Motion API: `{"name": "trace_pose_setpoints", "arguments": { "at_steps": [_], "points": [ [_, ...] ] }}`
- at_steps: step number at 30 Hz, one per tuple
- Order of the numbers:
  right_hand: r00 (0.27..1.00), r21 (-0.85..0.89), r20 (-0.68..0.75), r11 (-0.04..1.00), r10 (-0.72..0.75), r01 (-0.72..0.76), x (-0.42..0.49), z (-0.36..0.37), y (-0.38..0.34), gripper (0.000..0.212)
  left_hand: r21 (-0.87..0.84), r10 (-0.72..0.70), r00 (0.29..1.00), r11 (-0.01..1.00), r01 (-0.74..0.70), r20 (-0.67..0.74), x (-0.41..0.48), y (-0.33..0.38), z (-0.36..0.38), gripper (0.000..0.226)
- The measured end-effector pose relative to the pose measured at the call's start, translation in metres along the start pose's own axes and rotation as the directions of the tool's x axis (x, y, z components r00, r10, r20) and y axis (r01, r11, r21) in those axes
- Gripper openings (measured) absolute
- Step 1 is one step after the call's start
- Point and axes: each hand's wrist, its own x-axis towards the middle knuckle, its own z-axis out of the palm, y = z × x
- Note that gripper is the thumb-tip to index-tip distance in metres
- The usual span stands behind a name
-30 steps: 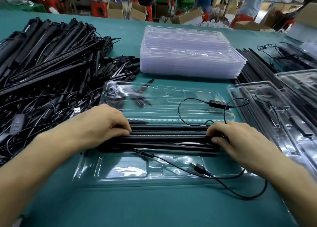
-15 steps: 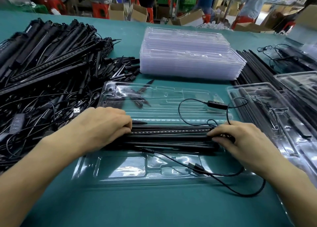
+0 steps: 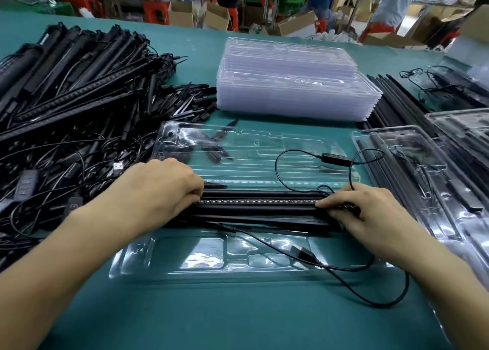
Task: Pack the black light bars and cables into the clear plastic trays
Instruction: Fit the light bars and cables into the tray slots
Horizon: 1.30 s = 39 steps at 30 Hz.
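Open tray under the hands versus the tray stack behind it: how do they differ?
The open tray lies single and unfolded; the tray stack is many trays piled up. The open tray carries light bars and a cable; the tray stack shows nothing black inside. Both are clear plastic on the green table.

We are holding a bundle of black light bars (image 3: pixel 259 208) across the open clear tray (image 3: pixel 201 259). Our left hand (image 3: pixel 158 188) is curling over the bundle's left end and our right hand (image 3: pixel 370 214) over its right end. A thin black cable (image 3: pixel 303 253) is trailing over the tray's near half and looping onto the green table (image 3: pixel 238 320). An inline controller (image 3: pixel 334 159) is lying on the far half. A stack of empty trays (image 3: pixel 291 85) is sitting beyond, a heap of bars and cables (image 3: pixel 66 98) is lying to our left, and filled trays (image 3: pixel 436 180) are lying to our right.
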Motion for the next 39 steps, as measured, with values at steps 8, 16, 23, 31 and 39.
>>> {"name": "trace_pose_setpoints", "arguments": {
  "at_steps": [8,16,23,31,39],
  "points": [
    [0.998,0.078,-0.053,0.996,0.039,-0.035,0.000,0.006,0.001,0.022,-0.230,-0.025,0.997,0.973,0.006,-0.077,-0.009,-0.002,-0.001,0.020],
    [0.996,0.163,-0.041,0.984,0.078,-0.071,0.006,0.000,-0.006,0.028,-0.439,0.065,0.981,0.887,-0.142,-0.185,-0.012,-0.002,0.005,0.033],
    [0.993,0.183,-0.099,0.982,0.061,-0.042,0.003,0.001,0.000,0.031,-0.726,0.076,0.981,0.663,-0.185,-0.180,-0.008,-0.005,0.020,0.015],
    [0.957,0.023,-0.283,0.998,0.064,-0.060,-0.013,-0.005,-0.012,0.017,-0.815,0.042,0.987,0.560,-0.150,-0.154,-0.005,-0.006,0.022,0.017],
    [0.983,0.308,-0.180,0.951,0.025,0.032,-0.047,-0.014,-0.026,0.006,-0.738,0.074,0.982,0.650,-0.181,-0.175,-0.005,-0.003,0.018,0.014]
  ]
}}
